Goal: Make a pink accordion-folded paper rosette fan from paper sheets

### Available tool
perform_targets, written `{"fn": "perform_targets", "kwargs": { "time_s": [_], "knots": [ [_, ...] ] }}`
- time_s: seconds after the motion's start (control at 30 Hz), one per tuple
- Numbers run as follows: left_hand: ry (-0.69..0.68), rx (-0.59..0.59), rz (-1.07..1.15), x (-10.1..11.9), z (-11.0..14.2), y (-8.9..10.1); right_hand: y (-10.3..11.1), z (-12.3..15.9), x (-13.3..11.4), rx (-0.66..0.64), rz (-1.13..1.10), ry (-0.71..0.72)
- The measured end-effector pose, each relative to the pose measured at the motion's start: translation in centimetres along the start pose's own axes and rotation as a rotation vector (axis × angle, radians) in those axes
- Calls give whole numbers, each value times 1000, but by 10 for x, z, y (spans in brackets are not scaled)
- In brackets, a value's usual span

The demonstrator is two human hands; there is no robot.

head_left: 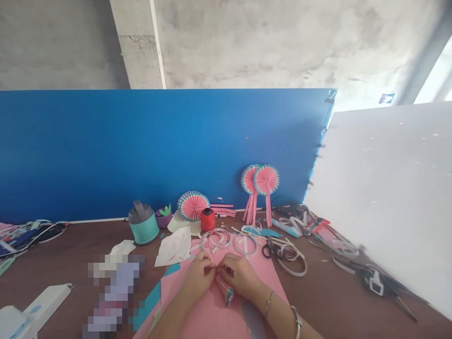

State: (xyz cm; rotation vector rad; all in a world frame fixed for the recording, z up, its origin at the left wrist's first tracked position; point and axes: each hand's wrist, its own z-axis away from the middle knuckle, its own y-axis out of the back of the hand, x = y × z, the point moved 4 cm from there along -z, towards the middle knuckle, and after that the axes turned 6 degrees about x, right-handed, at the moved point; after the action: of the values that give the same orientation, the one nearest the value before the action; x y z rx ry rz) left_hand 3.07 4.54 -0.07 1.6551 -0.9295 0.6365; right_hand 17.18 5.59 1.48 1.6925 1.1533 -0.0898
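Note:
Both my hands meet over a pink paper sheet [212, 310] on the brown table. My left hand [198, 277] and my right hand [239, 275] are closed, pinching the top of a pleated pink-and-teal paper fan [226, 291] that hangs folded between them. Paper rings [219, 238] lie just beyond my fingers. Black scissors [271, 248] rest to the right of my right hand.
Finished pink paper rosettes [260, 181] lean on the blue partition [141, 150]; another rosette [192, 206] sits by a red thread spool [208, 219]. A teal tape dispenser [143, 225] stands at left, a white glue gun [38, 306] lower left, and tools and strips [318, 230] at right.

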Motion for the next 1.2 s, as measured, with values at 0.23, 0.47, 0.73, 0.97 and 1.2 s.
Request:
{"fn": "perform_targets", "kwargs": {
  "time_s": [0.23,0.47,0.73,0.97,1.2],
  "knots": [
    [28,-21,80,-5,-3,0,-2,-2,-6,-64,222,46],
    [68,-47,108,-9,-4,-1,-7,-2,-9,-144,361,72],
    [73,-33,80,0,0,5,-7,0,-4,-83,136,-29],
    [53,-37,43,4,2,7,-8,-1,-1,-83,-176,-194],
    [31,-64,-7,12,3,10,-17,-2,11,-46,-152,-315]
  ]
}}
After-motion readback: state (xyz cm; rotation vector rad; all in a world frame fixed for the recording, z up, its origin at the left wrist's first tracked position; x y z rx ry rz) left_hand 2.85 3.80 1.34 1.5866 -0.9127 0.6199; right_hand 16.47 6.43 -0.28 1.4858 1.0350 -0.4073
